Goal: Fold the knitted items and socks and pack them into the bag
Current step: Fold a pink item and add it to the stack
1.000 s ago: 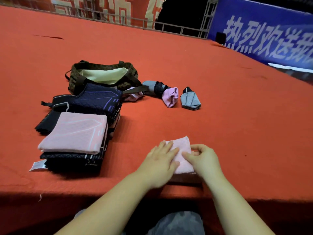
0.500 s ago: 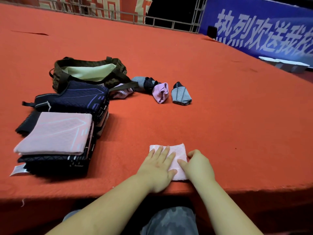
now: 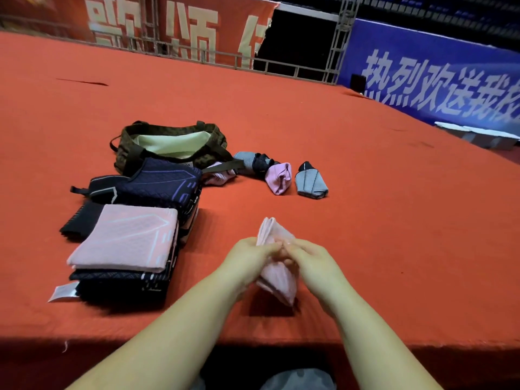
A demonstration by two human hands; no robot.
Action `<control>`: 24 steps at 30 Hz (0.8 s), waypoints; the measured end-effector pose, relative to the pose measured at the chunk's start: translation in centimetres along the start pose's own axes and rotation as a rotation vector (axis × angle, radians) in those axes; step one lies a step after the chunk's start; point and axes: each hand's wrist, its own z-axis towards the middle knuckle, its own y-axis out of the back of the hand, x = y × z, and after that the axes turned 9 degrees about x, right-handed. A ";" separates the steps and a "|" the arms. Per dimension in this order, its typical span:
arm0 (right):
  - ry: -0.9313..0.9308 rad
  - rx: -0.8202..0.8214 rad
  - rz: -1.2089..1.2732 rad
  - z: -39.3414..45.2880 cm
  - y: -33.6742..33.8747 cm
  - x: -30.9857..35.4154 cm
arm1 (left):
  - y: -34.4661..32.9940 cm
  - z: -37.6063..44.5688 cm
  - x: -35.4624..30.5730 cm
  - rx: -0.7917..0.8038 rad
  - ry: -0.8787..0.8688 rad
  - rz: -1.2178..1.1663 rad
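Nearby, folded knit stack (image 3: 123,243), open bag (image 3: 171,144), rolled socks (image 3: 281,178).

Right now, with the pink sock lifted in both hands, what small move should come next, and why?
Probably tuck the last fold closed and set it beside the folded pink sock and grey sock. The left hand and right hand pinch the pink sock above the red tabletop, its layers fanning loose; the bag stands open further off.

A single head-worn wide-angle camera looks forward and down from the near edge of the red tabletop (image 3: 365,209), with the forearms close at the bottom of the view and the blue banner (image 3: 439,88) far behind.
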 end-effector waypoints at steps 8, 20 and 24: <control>-0.220 -0.042 0.288 4.3 -3.0 3.2 | 6.4 -1.5 -5.7 -0.053 -0.108 -0.165; 0.075 -0.114 -0.128 13.5 -12.2 11.4 | 21.8 0.2 -10.4 -0.481 -0.175 0.523; 0.191 -0.035 -0.530 14.6 -13.4 11.8 | 23.9 1.9 -9.6 -0.493 -0.175 0.768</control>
